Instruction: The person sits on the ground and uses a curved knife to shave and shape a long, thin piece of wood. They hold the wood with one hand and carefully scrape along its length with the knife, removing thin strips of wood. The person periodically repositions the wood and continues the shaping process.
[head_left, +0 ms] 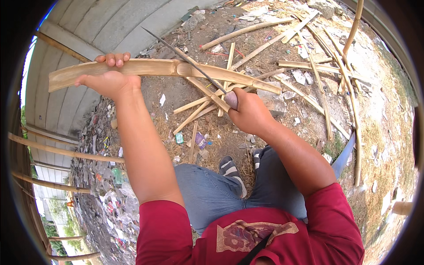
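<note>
My left hand (108, 77) is closed around the left part of a split bamboo piece (154, 67), thumb below and fingertips over its upper edge. The piece is held up crosswise, its pale hollow inside facing me and a node showing near its middle. My right hand (250, 110) grips the rounded, greyish handle of a long machete (194, 63). Its thin dark blade slants up to the left and crosses in front of the bamboo, right of the node. Whether the edge touches the bamboo I cannot tell.
Several bamboo strips (319, 81) lie crisscrossed on the littered ground ahead and to the right. A grey wall (99, 26) rises at the far left, with bamboo poles (66, 150) below it. Heaped plastic rubbish (112, 198) lies left of my legs. A bamboo post (354, 26) stands at the far right.
</note>
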Action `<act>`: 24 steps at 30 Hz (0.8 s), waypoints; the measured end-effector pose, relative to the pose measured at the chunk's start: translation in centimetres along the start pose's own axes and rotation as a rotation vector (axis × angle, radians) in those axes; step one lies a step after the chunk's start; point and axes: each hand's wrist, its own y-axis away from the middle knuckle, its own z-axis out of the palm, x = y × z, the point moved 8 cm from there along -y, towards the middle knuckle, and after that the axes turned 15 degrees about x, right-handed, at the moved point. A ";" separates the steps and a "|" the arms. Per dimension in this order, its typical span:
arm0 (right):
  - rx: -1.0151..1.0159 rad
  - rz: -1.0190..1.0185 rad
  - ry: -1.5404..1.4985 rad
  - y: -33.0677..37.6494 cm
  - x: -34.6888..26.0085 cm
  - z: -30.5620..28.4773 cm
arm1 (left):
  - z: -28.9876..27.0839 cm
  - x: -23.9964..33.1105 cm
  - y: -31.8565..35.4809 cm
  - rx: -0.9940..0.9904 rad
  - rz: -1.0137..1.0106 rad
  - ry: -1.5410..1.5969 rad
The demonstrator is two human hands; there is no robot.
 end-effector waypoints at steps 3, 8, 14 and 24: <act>0.012 -0.032 -0.024 -0.4 0.2 0.2 | -0.1 0.4 1.1 -0.060 -0.016 0.027; 0.010 0.251 0.066 -1.3 9.1 0.5 | -0.6 -0.1 0.7 -0.005 0.020 -0.018; -0.051 0.053 -0.003 -2.0 1.8 -1.3 | -0.8 -0.2 0.2 -0.152 -0.049 0.059; -0.176 0.412 0.061 -0.1 12.1 -2.5 | -0.5 -0.9 -0.5 -0.276 -0.120 0.144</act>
